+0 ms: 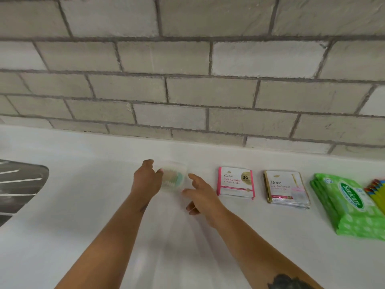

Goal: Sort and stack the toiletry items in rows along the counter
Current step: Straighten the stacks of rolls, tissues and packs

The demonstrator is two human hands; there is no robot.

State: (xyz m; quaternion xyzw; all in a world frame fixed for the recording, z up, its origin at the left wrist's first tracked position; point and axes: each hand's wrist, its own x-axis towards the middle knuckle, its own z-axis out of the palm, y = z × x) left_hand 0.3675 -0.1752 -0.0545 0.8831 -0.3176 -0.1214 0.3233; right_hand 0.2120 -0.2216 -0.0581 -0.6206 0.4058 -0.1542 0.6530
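Two bare forearms reach across a white tabletop (83, 205). The right hand (200, 197) hovers just right of a clear packet of cotton swabs (174, 178), grip wide, fingers spread, holding nothing. The left hand (146, 180) touches the packet's left edge; its grip cannot be judged. Right of the packet lie a pink Dove sachet stack (236, 182), a gold Dove sachet stack (286, 189), then green Sanicare packs (350, 203). Beyond the packet rises a grey brick wall (187, 59).
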